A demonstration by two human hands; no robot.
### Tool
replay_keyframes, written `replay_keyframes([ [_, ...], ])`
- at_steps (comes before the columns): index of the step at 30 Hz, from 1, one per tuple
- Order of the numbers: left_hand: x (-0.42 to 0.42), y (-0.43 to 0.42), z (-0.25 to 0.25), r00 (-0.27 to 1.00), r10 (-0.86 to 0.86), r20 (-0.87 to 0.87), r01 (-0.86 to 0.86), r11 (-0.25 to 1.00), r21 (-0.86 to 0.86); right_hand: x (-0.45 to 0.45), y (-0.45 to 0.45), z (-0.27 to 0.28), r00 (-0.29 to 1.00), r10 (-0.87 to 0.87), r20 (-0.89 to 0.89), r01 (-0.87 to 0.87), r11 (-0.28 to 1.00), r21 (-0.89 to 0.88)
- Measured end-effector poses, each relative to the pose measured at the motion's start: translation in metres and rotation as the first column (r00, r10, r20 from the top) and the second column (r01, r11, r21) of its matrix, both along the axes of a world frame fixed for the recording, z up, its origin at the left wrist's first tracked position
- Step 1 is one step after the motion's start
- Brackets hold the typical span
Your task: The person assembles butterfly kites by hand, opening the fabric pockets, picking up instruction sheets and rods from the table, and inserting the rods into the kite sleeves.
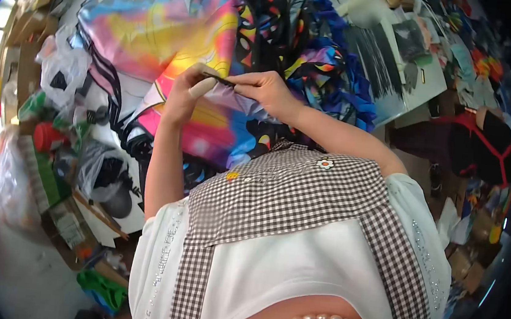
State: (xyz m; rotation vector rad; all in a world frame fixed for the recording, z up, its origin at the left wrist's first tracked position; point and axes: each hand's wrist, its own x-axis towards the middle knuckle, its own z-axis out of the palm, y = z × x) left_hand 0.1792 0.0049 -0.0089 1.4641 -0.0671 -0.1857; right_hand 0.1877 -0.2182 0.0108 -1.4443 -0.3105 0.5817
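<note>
A large colourful printed fabric (213, 26), pink, yellow and blue with black edging, lies spread over the table in front of me. My left hand (193, 89) pinches a narrow black strip (219, 79) at the fabric's edge, with pale coverings on some of its fingers. From the other side my right hand (266, 94) grips the same strip between thumb and fingers, close to the left hand. Part of the strip is hidden by my fingers. Folds of the fabric hang below both hands, towards my checked apron (283, 187).
Bunched black and blue fabric (337, 75) lies to the right. Beyond it, dark strands (373, 60) rest on the white table (429, 84). Plastic bags (64, 70), a red round object (48, 138) and cardboard boxes (67, 227) crowd the left. A dark chair-like object (472, 143) stands right.
</note>
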Motion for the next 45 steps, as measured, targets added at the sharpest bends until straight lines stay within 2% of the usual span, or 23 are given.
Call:
replay_keyframes([
  [3,0.003,0.001,-0.001,0.994,-0.091,-0.065,0.084,0.992,-0.091,0.0,0.002,-0.004,0.997,-0.037,0.073,0.038,0.999,-0.022],
  [7,0.001,-0.004,0.008,0.99,-0.138,-0.008,0.138,0.99,-0.036,0.001,0.004,-0.001,0.991,-0.078,0.105,0.081,0.996,-0.024],
  [9,0.001,-0.008,0.01,0.991,-0.126,-0.036,0.124,0.99,-0.063,0.002,0.007,0.0,0.955,-0.041,0.295,0.112,0.967,-0.229],
  [12,-0.001,-0.01,0.011,0.993,-0.082,-0.084,0.073,0.992,-0.108,0.004,0.008,0.004,0.891,0.031,0.453,0.147,0.924,-0.352],
  [14,-0.001,-0.009,0.012,0.996,-0.026,-0.09,0.024,1.0,-0.021,0.009,0.007,0.009,0.809,0.088,0.581,0.189,0.897,-0.4],
  [17,-0.003,-0.01,0.007,0.992,0.092,-0.09,-0.092,0.996,-0.006,0.009,0.005,0.012,0.809,0.133,0.572,0.169,0.88,-0.443],
  [19,-0.003,-0.005,0.006,0.981,0.177,-0.078,-0.18,0.983,-0.035,0.008,-0.007,0.011,0.78,0.23,0.582,0.188,0.801,-0.569],
  [21,-0.007,0.001,0.007,0.997,0.069,-0.027,-0.071,0.993,-0.091,0.006,-0.027,0.006,0.739,0.27,0.617,0.177,0.806,-0.565],
  [22,-0.008,0.002,0.008,0.994,0.1,-0.033,-0.103,0.991,-0.091,0.005,-0.028,0.006,0.696,0.273,0.664,0.214,0.804,-0.555],
  [25,-0.008,0.0,0.008,0.997,0.045,-0.057,-0.049,0.995,-0.081,0.003,-0.014,0.022,0.718,0.281,0.636,0.173,0.814,-0.554],
  [29,-0.013,-0.005,0.007,0.957,0.288,-0.043,-0.291,0.946,-0.143,0.006,0.018,0.033,0.772,0.244,0.587,0.108,0.859,-0.5],
  [31,-0.021,-0.006,0.006,0.953,0.302,-0.008,-0.3,0.942,-0.153,0.008,0.038,0.029,0.794,0.234,0.561,0.073,0.879,-0.471],
  [33,-0.03,-0.007,0.008,0.948,0.307,0.089,-0.288,0.94,-0.182,0.012,0.058,0.024,0.73,0.188,0.657,0.01,0.958,-0.285],
  [35,-0.048,0.013,0.012,0.806,0.577,0.13,-0.55,0.812,-0.196,0.012,0.062,0.019,0.699,0.165,0.696,-0.038,0.98,-0.193],
  [36,-0.065,0.04,-0.002,0.712,0.69,0.131,-0.686,0.723,-0.081,0.009,0.055,0.018,0.704,0.189,0.684,-0.032,0.971,-0.235],
  [37,-0.085,0.074,-0.02,0.601,0.784,0.157,-0.796,0.604,0.031,0.009,0.049,0.017,0.704,0.21,0.679,-0.025,0.962,-0.272],
  [38,-0.109,0.094,-0.025,0.47,0.882,-0.038,-0.883,0.47,0.003,0.011,0.044,0.017,0.698,0.234,0.677,-0.021,0.951,-0.307],
  [39,-0.137,0.133,-0.067,0.313,0.933,0.176,-0.932,0.266,0.248,0.008,0.037,0.016,0.697,0.242,0.675,-0.03,0.95,-0.31],
  [40,-0.175,0.161,-0.107,0.191,0.974,0.121,-0.94,0.146,0.309,0.001,0.026,0.014,0.724,0.25,0.643,0.006,0.93,-0.369],
  [41,-0.219,0.198,-0.161,0.131,0.969,0.208,-0.817,-0.013,0.576,-0.005,0.018,0.012,0.748,0.253,0.613,0.042,0.904,-0.425],
  [42,-0.254,0.213,-0.183,0.111,0.951,0.29,-0.615,-0.163,0.772,-0.009,0.011,0.011,0.747,0.258,0.613,0.038,0.903,-0.427],
  [44,-0.292,0.221,-0.197,0.114,0.962,0.248,-0.364,-0.192,0.911,-0.016,-0.002,0.009,0.766,0.278,0.579,0.059,0.867,-0.494],
  [45,-0.301,0.218,-0.204,0.113,0.963,0.243,-0.361,-0.188,0.913,-0.019,-0.004,0.008,0.777,0.288,0.56,0.068,0.846,-0.528],
])
